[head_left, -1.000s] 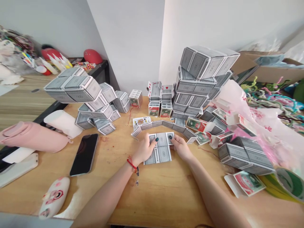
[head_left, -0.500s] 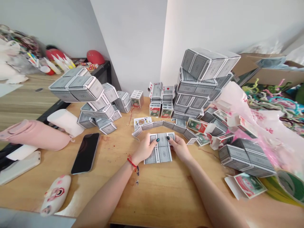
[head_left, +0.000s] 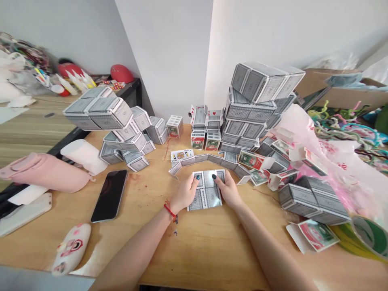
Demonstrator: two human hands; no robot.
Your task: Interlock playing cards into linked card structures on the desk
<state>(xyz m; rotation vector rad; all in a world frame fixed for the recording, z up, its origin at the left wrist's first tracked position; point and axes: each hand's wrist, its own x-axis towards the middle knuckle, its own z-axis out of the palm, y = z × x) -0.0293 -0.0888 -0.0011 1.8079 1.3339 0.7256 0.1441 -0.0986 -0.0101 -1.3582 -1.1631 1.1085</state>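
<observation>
Grey-backed playing cards, lying together as a flat panel, are held low over the table's middle. My left hand grips the panel's left side, thumb on top and fingers hidden underneath. On the right side my right hand grips it the same way. Just beyond the panel, a curved strip of folded cards stands on edge. A face-up king card lies behind the strip's left end.
Stacked card blocks rise at left and right. Open card boxes and green-yellow tape lie right. A phone, pink pouch and white decorated case lie left. A pink plastic bag spreads at far right.
The card panel has shifted slightly to the right and tilted, now catching a bright glare. Both hands keep their hold; the left has moved a little rightward with it.
</observation>
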